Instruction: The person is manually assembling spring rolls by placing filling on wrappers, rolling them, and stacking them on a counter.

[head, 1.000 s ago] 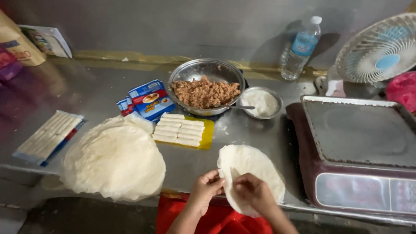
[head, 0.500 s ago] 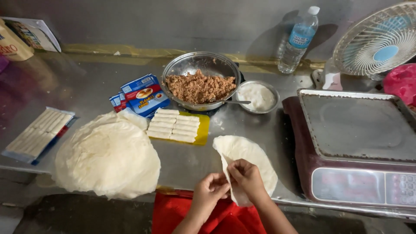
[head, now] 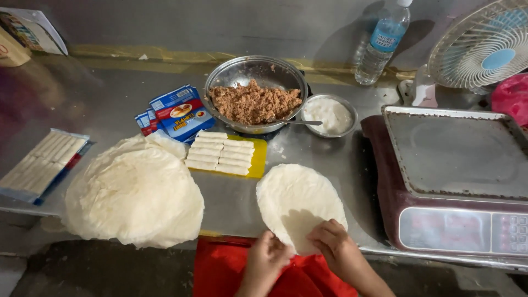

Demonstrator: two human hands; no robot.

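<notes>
A thin round white wrapper sheet lies flat on the steel counter near its front edge. My left hand pinches the sheet's near edge from the left. My right hand grips the same near edge from the right, fingers resting on top of it. Left of the sheet sits a big stack of similar round wrappers. Behind the sheet, white cheese sticks lie in rows on a yellow board. A metal bowl of brown minced filling stands further back.
A small bowl of white paste with a spoon sits beside the filling. Blue cheese boxes, a packet of white sticks, a water bottle, a fan and a scale with a metal tray surround the spot.
The folded near edge of the wrapper has been spread out flat. Both hands slid down to the sheet's near edge. The camera has shifted slightly.
</notes>
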